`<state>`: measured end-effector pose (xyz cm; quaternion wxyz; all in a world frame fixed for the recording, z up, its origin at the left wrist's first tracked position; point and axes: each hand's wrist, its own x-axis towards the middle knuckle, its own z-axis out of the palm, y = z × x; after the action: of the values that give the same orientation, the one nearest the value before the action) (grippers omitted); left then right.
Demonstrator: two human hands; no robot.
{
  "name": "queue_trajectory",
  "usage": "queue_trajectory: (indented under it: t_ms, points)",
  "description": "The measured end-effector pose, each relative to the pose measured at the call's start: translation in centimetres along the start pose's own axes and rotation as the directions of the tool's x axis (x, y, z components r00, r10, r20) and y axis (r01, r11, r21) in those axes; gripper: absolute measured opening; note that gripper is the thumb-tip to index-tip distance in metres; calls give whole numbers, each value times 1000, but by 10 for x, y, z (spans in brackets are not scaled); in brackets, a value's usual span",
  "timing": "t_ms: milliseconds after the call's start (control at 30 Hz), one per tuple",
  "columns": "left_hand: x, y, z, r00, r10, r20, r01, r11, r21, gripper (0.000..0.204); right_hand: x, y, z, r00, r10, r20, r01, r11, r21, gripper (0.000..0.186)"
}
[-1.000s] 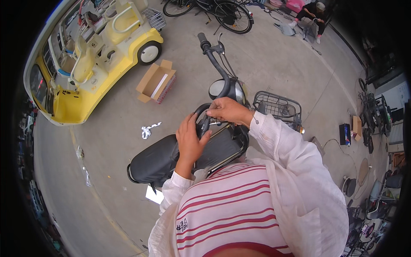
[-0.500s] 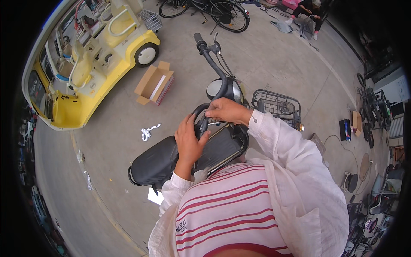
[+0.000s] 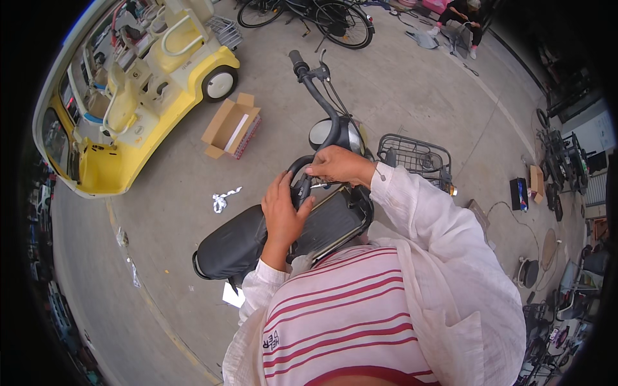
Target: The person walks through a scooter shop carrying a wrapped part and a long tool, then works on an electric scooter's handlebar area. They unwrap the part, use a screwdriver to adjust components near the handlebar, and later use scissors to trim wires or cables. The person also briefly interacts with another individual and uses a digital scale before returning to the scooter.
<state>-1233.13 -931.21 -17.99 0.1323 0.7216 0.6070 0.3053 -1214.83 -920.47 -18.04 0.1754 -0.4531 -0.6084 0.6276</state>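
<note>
An electric bike or scooter stands side-on before me, with a long black seat [image 3: 230, 244] to the left and a curved black handlebar [image 3: 329, 122] rising to the far side. My left hand [image 3: 283, 219] is closed around the near end of the handlebar, its thumb on the right and its fingers on the left. Beside it, my right hand [image 3: 341, 166] pinches at the same bar; the fingertips hide what is between them. A round headlamp [image 3: 351, 138] sits past the right hand. The far grip [image 3: 298, 63] and its brake lever [image 3: 322, 59] are untouched.
A black wire basket [image 3: 415, 164] lies right of the bike. An open cardboard box [image 3: 232, 128] and crumpled white wrapping [image 3: 222, 201] are on the concrete to the left. Beyond stand a yellow open cart [image 3: 148, 122] and parked bicycles [image 3: 344, 24]. A person [image 3: 460, 22] sits far right.
</note>
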Motion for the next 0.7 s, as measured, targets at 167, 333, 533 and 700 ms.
queue_trajectory:
  t_ms: [167, 333, 533, 700]
  points:
    - [0, 1, -1, 1000, -4, 4, 4, 1000, 5, 70, -2, 11, -4, 980, -127, 155, 59, 923, 381, 25]
    - [-1, 0, 0, 1000, -16, 11, 16, 1000, -4, 70, -6, -5, 2, 998, -32, 46, 18, 962, 274, 29]
    - [1, 2, -1, 1000, -6, 13, 6, 1000, -1, 69, 5, 8, 1, 1000, -1, 6, 1, 995, 96, 27]
    - [2, 5, -4, 1000, 3, 12, -3, 1000, 18, 68, 4, 11, -16, 965, -243, 103, 174, 878, 445, 13]
